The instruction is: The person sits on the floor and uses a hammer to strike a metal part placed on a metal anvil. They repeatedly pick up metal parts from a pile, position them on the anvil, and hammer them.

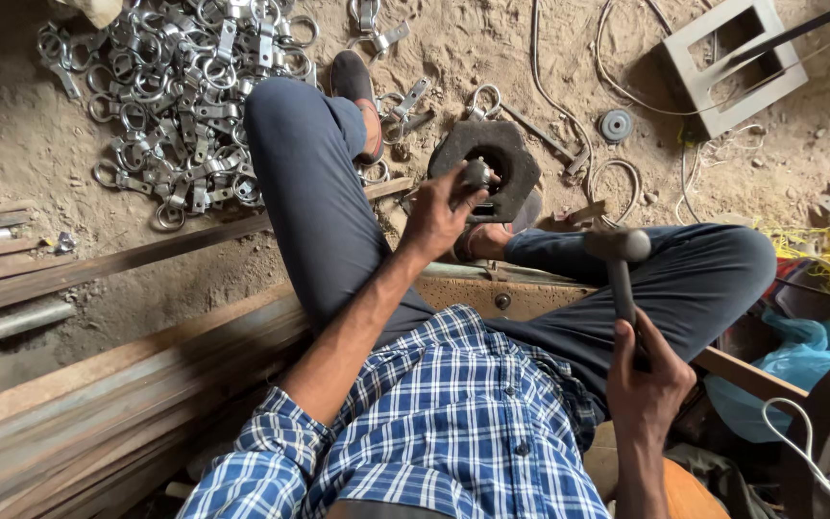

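Single head view, looking steeply down, close over lap.

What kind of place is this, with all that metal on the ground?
Probably a small metal workshop with a dirt floor. A heap of metal rings lies on the sand, steel bars are stacked alongside, and the right hand holds a hammer while the left hand sets a small part on a heavy block.

We cannot see the far rim of the dark ring-shaped block behind the left hand, the hammer handle's end inside the right hand, or the metal clamp pile past the top edge.
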